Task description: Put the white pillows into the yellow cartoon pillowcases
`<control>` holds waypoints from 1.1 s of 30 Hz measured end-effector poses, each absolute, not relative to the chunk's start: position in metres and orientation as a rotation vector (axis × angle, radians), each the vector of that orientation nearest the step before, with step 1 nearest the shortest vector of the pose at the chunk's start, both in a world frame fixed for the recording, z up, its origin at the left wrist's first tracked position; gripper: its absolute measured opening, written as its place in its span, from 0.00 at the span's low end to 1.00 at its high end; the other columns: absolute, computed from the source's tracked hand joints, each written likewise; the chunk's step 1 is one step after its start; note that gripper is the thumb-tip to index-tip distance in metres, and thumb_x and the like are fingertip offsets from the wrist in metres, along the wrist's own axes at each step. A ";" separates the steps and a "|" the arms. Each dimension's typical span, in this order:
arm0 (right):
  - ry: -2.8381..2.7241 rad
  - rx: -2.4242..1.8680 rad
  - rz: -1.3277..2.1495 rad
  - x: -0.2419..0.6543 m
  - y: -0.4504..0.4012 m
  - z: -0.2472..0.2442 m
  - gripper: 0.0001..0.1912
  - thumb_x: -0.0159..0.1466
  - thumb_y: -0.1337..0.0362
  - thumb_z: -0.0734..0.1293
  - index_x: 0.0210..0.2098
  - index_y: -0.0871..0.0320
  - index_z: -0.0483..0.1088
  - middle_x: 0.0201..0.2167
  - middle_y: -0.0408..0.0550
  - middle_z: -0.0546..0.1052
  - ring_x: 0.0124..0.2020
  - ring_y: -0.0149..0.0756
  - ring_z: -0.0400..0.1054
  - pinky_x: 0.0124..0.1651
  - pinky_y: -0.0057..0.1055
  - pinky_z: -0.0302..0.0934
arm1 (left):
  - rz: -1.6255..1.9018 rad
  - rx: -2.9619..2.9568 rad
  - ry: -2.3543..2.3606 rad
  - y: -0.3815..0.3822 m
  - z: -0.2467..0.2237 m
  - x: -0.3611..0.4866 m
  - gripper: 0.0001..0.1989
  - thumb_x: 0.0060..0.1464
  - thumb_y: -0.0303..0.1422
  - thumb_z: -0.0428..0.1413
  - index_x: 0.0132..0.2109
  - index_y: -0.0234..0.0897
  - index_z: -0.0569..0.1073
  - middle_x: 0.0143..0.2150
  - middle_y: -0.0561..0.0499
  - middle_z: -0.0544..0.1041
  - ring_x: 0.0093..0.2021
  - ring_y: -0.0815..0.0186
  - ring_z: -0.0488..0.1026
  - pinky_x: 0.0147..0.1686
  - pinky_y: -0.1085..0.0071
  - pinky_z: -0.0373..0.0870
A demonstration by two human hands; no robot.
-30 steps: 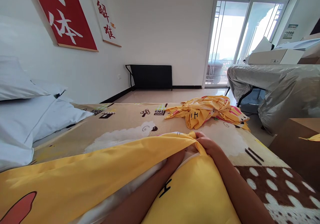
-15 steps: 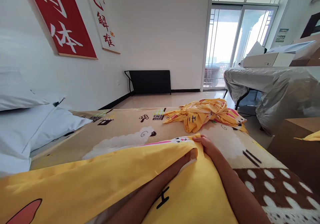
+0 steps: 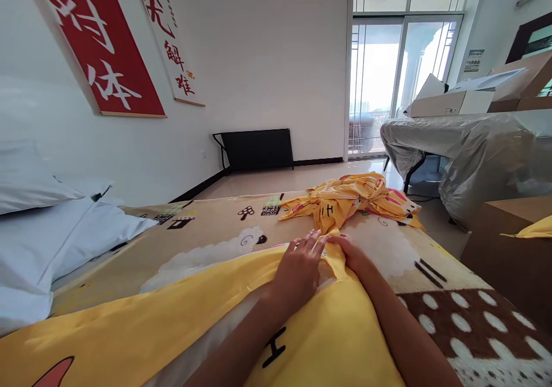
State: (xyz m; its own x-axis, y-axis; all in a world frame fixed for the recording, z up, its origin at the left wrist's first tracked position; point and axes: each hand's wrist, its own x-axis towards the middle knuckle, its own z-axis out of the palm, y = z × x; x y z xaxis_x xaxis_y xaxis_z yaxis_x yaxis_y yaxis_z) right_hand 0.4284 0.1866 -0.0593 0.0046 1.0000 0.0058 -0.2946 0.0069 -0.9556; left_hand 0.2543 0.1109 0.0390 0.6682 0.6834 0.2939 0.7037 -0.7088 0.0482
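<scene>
A yellow pillowcase [image 3: 181, 301] with cartoon print and a black letter lies across the front, its long opening facing up. White filling that looks like a pillow [image 3: 215, 324] shows inside the opening. My right hand [image 3: 350, 252] pinches the far corner of the case. Next to it, my left hand [image 3: 299, 269] lies over the upper edge of the opening, its fingers close together on the cloth; its thumb is hidden. Just beyond both hands sits a crumpled heap of matching yellow fabric [image 3: 366, 194].
Everything rests on a bed with a beige patterned blanket [image 3: 207, 220]. White pillows [image 3: 86, 226] are piled at the left. To the right stand a cardboard box [image 3: 509, 249] with yellow cloth on it and a plastic-covered table [image 3: 470, 140] bearing boxes. A black folded frame [image 3: 259, 148] leans against the wall.
My left hand has come out of the pillowcase opening and now rests on top of its edge beside my right hand. The right hand keeps the corner. The view has tilted slightly up.
</scene>
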 end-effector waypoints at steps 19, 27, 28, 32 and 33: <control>-0.768 -1.015 1.459 0.429 0.191 -0.064 0.10 0.49 0.66 0.72 0.28 0.59 0.67 0.21 0.42 0.73 0.22 0.31 0.68 0.25 0.26 0.62 | -0.434 -2.856 -1.046 0.127 -0.002 0.257 0.12 0.61 0.27 0.46 0.45 0.34 0.73 0.50 0.46 0.76 0.52 0.61 0.71 0.52 0.61 0.63; -0.836 -0.966 1.418 0.433 0.203 -0.073 0.12 0.46 0.64 0.74 0.26 0.61 0.69 0.24 0.47 0.77 0.25 0.35 0.71 0.30 0.29 0.66 | -0.350 -2.786 -0.941 0.108 0.017 0.255 0.08 0.58 0.33 0.50 0.39 0.34 0.71 0.39 0.46 0.77 0.41 0.60 0.72 0.47 0.61 0.65; -0.845 -0.961 1.387 0.434 0.204 -0.075 0.12 0.46 0.63 0.74 0.26 0.61 0.69 0.24 0.47 0.77 0.25 0.34 0.71 0.30 0.28 0.66 | -0.325 -2.787 -0.945 0.103 0.021 0.254 0.06 0.57 0.29 0.49 0.38 0.35 0.71 0.38 0.46 0.77 0.40 0.60 0.72 0.46 0.61 0.65; -0.883 -0.972 1.254 0.442 0.209 -0.079 0.12 0.45 0.62 0.73 0.26 0.58 0.69 0.22 0.44 0.75 0.23 0.32 0.69 0.27 0.27 0.64 | -0.291 -2.775 -0.914 0.085 0.039 0.250 0.08 0.51 0.23 0.48 0.37 0.35 0.70 0.35 0.47 0.77 0.37 0.61 0.72 0.44 0.61 0.65; -0.904 -0.975 1.226 0.442 0.209 -0.079 0.12 0.45 0.62 0.73 0.25 0.57 0.68 0.20 0.43 0.75 0.23 0.33 0.69 0.27 0.28 0.64 | -0.289 -2.770 -0.895 0.080 0.044 0.249 0.09 0.51 0.23 0.47 0.37 0.35 0.70 0.35 0.47 0.77 0.36 0.61 0.73 0.44 0.60 0.66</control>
